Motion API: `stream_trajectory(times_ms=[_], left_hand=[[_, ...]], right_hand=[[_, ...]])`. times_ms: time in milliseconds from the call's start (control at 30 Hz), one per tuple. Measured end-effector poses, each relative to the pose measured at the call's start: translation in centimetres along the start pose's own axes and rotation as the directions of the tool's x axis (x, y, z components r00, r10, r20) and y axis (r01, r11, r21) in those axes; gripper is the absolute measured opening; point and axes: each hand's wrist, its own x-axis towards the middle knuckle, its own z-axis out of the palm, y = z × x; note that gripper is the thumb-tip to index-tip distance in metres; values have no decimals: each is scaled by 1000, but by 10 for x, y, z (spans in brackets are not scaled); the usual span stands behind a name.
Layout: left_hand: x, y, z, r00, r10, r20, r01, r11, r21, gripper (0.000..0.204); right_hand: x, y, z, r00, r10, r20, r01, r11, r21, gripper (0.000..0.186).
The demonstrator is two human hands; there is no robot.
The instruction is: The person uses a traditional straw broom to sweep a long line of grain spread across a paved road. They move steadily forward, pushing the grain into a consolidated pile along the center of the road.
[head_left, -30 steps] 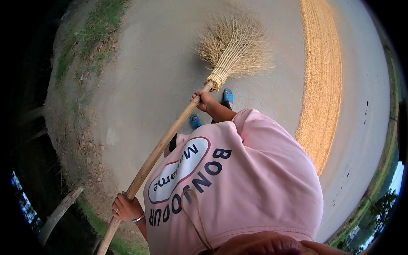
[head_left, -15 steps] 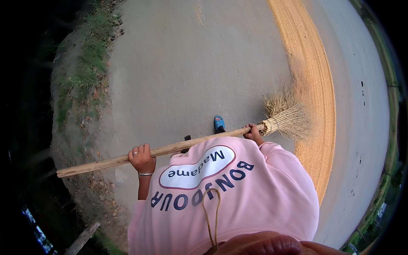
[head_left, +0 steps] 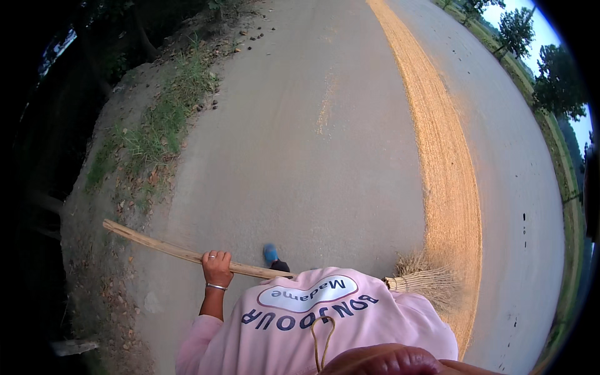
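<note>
One hand visible: left hand (head_left: 217,267) gripping broom handle (head_left: 187,253); right hand hidden, grip unknown. Bristles (head_left: 428,282) have swung onto the grain strip (head_left: 447,187) edge; sweep stroke ending.

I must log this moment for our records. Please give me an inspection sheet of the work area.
Surface: grey paved road, a long golden grain strip along it.
Job's things: broom with wooden handle, bristles at the strip's edge.
Clutter: small stones on the grassy verge.
Hands: left hand grips the handle; right hand hidden behind the pink shirt.
Cables: nothing seen.
Surroundings: trees, green field edge on the right.
</note>
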Motion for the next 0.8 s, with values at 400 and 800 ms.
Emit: stream_trajectory(times_ms=[400,800], left_hand=[[-52,-70,-11,916,-371,-155,388,916,104,19],[-145,25,-128,586,-756,-291,769,406,494,16]], right_hand=[[76,-12,171,982,-34,183,85,958,-276,13],[5,75,404,888,350,299,-217,891,-400,3]])
